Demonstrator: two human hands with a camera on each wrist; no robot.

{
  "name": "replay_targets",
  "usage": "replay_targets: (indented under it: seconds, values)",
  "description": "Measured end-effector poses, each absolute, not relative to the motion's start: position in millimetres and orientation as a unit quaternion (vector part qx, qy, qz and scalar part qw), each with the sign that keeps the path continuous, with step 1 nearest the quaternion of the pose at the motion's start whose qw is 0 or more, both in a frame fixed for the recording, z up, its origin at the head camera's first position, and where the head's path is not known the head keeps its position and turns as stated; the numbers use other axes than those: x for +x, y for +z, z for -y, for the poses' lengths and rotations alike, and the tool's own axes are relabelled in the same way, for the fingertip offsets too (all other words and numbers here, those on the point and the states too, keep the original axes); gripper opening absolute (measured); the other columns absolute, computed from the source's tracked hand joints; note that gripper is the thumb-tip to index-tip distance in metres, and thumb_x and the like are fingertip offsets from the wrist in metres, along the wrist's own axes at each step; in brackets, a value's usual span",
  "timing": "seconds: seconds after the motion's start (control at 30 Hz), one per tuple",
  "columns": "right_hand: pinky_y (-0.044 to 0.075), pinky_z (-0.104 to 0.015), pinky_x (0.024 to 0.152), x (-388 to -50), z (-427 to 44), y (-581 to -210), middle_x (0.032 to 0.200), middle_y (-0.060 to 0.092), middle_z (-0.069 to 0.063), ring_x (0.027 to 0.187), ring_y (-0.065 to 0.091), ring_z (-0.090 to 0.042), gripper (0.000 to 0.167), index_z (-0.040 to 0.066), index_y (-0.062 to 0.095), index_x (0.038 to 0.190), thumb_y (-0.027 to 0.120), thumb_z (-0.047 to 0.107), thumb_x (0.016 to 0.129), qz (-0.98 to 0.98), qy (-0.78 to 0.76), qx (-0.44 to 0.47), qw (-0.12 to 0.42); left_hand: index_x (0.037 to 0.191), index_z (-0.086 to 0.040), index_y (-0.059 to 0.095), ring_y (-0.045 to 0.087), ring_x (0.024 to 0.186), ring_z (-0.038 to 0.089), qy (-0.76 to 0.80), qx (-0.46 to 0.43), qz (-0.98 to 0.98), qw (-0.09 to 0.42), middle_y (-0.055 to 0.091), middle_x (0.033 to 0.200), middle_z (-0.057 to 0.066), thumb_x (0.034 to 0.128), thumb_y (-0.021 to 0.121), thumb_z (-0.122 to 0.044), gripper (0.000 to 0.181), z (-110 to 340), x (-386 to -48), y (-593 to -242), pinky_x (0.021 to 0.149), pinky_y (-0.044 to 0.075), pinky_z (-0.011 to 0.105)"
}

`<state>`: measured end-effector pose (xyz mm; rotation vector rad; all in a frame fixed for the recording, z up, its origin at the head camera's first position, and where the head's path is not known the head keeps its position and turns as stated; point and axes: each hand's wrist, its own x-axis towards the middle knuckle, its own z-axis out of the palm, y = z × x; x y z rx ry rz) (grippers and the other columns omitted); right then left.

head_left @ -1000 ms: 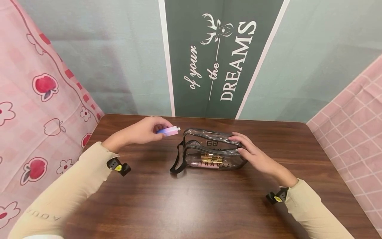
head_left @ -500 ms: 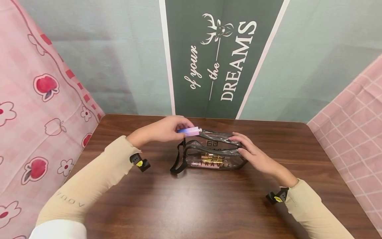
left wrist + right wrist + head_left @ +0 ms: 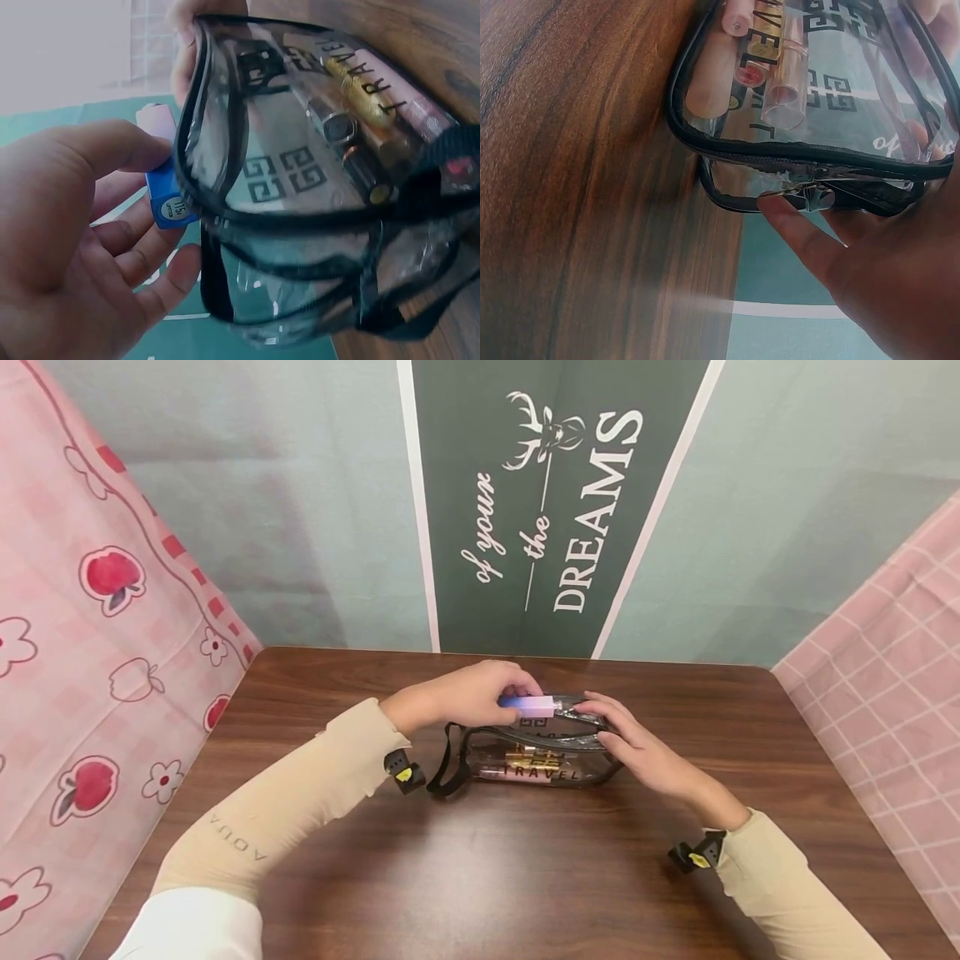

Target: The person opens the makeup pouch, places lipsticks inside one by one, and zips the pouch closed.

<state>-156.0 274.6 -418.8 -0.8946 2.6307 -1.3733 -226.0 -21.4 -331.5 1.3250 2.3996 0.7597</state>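
Observation:
My left hand point(image 3: 480, 697) pinches a lipstick point(image 3: 531, 706), a slim square tube fading from blue to pink, above the opening of a clear cosmetic bag point(image 3: 480, 768). A round label marks the tube's blue end in the left wrist view. The bag has black piping, printed lettering and an unzipped top. Holding its right end by the rims is my right hand point(image 3: 641, 752). Through the clear wall show several cosmetic tubes, among them a gold one point(image 3: 369, 96) and a pink one point(image 3: 397, 79). Part of the left fingers is hidden behind the lipstick in the head view.
A black strap point(image 3: 444, 781) loops from the bag's left end onto the brown wooden table point(image 3: 480, 868). Behind the table hangs a green cloth point(image 3: 517, 627) with lettering. Pink cloths stand at the left point(image 3: 120, 718) and right point(image 3: 900, 660).
My left hand has carried the lipstick rightward, from left of the bag to over its opening. The right hand and the bag have stayed in place.

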Motion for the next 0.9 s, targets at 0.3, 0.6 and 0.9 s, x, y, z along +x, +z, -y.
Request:
replay_targets:
  seconds: [0.3,0.6,0.9]
  values:
    - [0.02,-0.012,0.107,-155.2,-273.9,-418.1,0.158,0.029,-0.022,0.143,0.025,-0.041,0.041,0.01,0.048,0.144,0.045,0.001,0.104,-0.846,-0.445,-0.294,0.019,0.125,-0.007,0.069,0.059,0.101,0.017,0.242,0.455,-0.845,0.143,0.066,0.114,0.005,0.0928,0.067,-0.008,0.032,12.4,-221.9,-329.4,0.09,0.048,0.029]
    - [0.021,-0.013,0.107,-157.0,-276.0,-421.7,0.158,0.028,-0.023,0.145,0.026,-0.017,0.04,0.01,0.048,0.144,0.046,0.003,0.105,-0.851,-0.44,-0.286,0.027,0.127,-0.007,0.067,0.06,0.1,0.015,0.24,0.462,-0.844,0.129,0.065,0.112,0.005,0.094,0.07,-0.014,0.034,11.1,-223.4,-333.8,0.088,0.048,0.026]
    - [0.02,-0.013,0.108,-158.2,-276.1,-422.9,0.159,0.03,-0.019,0.144,0.025,-0.009,0.041,0.01,0.048,0.145,0.046,0.002,0.104,-0.852,-0.435,-0.29,0.021,0.13,-0.009,0.066,0.062,0.104,0.015,0.246,0.453,-0.848,0.123,0.063,0.113,0.004,0.0943,0.072,-0.021,0.038,15.9,-223.3,-332.8,0.093,0.048,0.028]
